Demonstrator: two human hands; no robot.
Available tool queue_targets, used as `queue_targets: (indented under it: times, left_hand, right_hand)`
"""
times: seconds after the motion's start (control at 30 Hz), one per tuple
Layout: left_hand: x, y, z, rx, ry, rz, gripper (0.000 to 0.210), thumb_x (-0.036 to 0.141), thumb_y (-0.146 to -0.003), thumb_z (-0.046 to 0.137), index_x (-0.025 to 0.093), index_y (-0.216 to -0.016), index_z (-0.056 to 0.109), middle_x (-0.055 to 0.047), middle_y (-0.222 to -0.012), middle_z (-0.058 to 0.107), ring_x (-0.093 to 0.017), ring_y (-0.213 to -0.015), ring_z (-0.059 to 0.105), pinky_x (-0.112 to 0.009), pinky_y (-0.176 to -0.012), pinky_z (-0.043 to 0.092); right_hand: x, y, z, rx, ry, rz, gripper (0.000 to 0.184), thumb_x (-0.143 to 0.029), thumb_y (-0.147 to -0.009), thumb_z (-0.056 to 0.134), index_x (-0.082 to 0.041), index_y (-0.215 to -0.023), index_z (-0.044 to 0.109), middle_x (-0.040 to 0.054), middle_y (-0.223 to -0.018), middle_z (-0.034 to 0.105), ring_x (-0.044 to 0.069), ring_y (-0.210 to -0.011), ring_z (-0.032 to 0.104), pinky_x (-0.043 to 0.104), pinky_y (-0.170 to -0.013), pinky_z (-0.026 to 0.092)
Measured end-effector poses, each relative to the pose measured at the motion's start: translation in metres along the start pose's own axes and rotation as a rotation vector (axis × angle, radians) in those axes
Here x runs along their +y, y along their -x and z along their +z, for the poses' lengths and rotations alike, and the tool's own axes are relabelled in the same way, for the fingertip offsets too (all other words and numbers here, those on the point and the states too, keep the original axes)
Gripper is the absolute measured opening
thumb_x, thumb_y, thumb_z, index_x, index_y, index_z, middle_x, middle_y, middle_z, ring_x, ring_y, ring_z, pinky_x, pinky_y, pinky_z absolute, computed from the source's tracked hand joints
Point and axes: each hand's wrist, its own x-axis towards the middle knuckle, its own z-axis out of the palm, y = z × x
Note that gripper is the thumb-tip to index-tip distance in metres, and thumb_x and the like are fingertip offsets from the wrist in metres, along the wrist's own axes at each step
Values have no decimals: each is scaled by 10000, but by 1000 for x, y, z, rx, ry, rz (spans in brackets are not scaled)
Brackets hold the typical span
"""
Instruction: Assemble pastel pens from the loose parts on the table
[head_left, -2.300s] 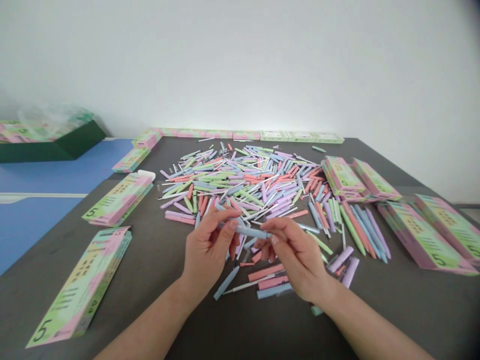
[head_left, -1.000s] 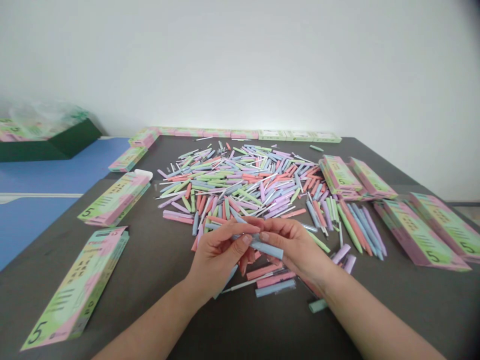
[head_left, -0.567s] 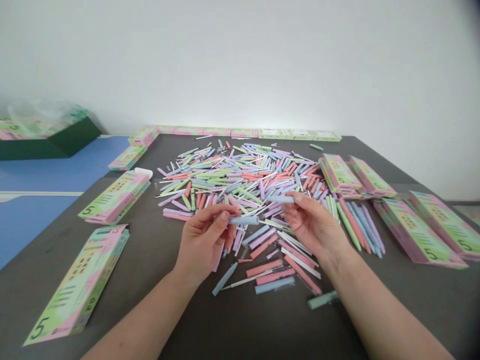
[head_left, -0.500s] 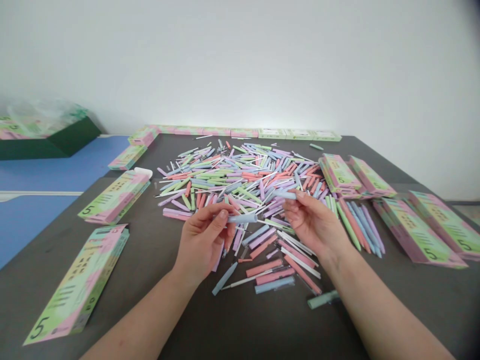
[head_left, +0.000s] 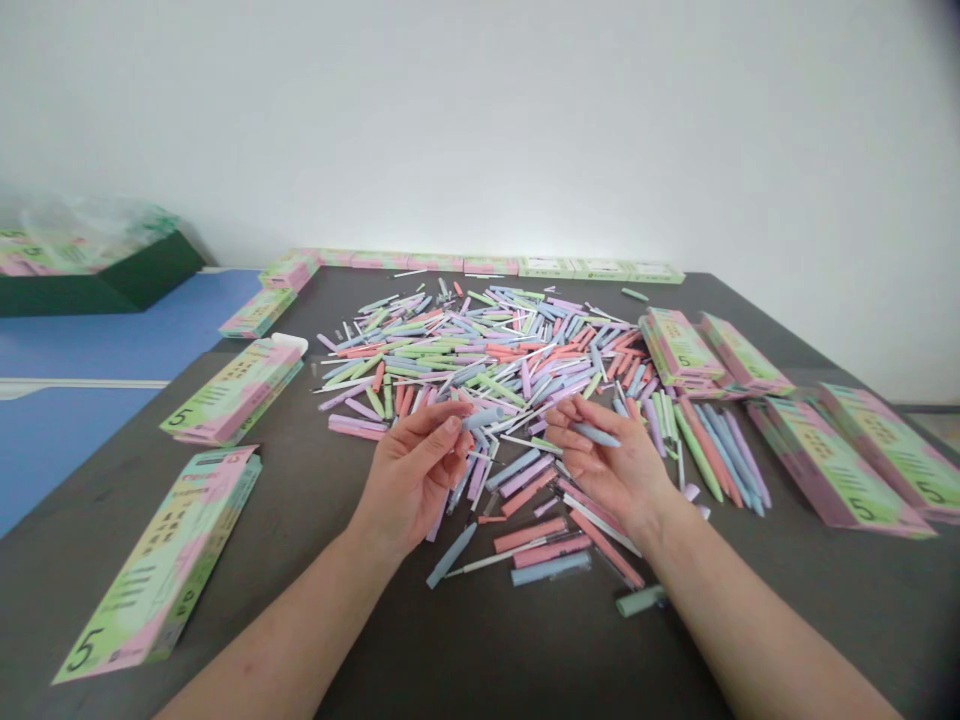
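My left hand (head_left: 409,470) pinches a light blue pen tube (head_left: 484,418) between thumb and fingertips, its end pointing right and slightly up. My right hand (head_left: 615,470) is closed around a blue pen piece (head_left: 596,435) that narrows to the right; part of it is hidden by the fingers. A gap separates the two hands, and the pieces do not touch. Below them lie pink pen tubes (head_left: 551,551), a blue tube (head_left: 553,569), a tapered blue barrel (head_left: 451,556), white refills (head_left: 501,556) and a green cap (head_left: 640,600).
A big pile of mixed pen parts (head_left: 450,348) covers the dark table's (head_left: 360,640) middle. Printed pen boxes stand left (head_left: 161,560), right (head_left: 855,470) and along the back (head_left: 491,265). Several assembled-looking pens (head_left: 731,455) lie in a row at right. A dark green bin (head_left: 105,280) sits far left.
The blue piece in my right hand has swung round from pointing left to pointing right, and that hand is slightly lower. The tube in my left hand now tilts upward and sits slightly further left.
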Motion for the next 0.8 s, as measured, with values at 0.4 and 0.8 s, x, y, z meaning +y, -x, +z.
queue_targets:
  times: [0.4,0.8]
  left_hand:
    - [1,-4,-3,-1,97,-56,234,85,-652,781,110,-884,765,-31,-678,688,-60,-539,576,-106,-386,403]
    - [6,-8,-9,9,124,-39,231,82,-633,804,118,-853,741,15,-624,616,-40,-499,520,-101,-383,411]
  right_hand:
    - [29,-19,10,-44,1791,-284,164,-257,-824,611,-165,-885,732,18,-679,639,151,-629,553,264,-594,375]
    - [32,-27,8,-134,1920,-396,172,-223,-882,579,-155,-783,701,74,-805,668,186,-758,606,280,-703,398]
